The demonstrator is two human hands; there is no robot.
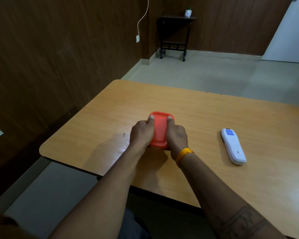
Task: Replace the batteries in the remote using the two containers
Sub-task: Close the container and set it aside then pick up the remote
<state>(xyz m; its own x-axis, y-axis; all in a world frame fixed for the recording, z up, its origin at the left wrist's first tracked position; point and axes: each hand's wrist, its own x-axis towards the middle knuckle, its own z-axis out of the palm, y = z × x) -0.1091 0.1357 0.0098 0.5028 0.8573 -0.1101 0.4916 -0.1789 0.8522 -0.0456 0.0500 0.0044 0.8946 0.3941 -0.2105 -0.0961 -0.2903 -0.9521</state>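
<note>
On the wooden table (214,118), the left hand (141,133) and right hand (177,135) clamp either side of a red container (160,130), thumbs pressing its lid, probably to pry it open. Well to the right, the white remote (233,146) lies back-up, untouched.

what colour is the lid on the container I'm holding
Red-orange, plain; the lid shows best in the head view, between both hands.

Dim room, soft glare on table (121,149), wide-angle bending edges, sharp focus
</note>
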